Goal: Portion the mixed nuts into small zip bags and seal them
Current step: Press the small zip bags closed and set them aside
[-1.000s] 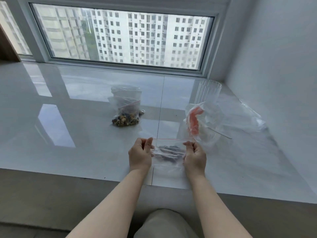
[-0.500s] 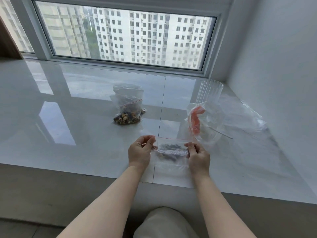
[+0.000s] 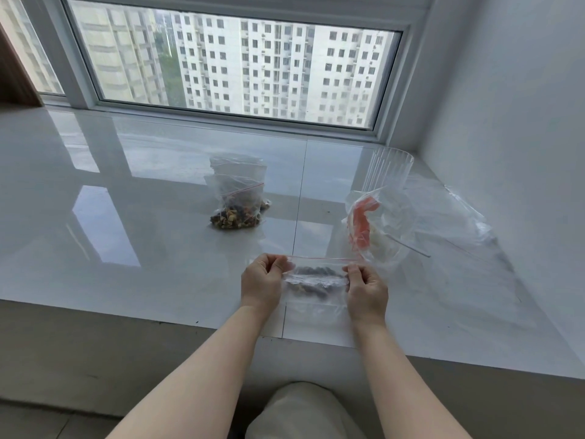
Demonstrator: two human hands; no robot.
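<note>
Low in the centre of the frame, the left hand [image 3: 261, 285] and right hand [image 3: 367, 293] each pinch a top corner of a small zip bag [image 3: 316, 280], fingers curled on the film just under its red zip line. The bag holds a small dark portion of nuts and hangs just above the glossy sill [image 3: 126, 248]. It looks light, limp and slippery; the film would crumple under a hard squeeze, so the stiffer zip strip is probably the best place to grip and press shut. Another bag of nuts [image 3: 237, 204] stands at centre, well apart.
</note>
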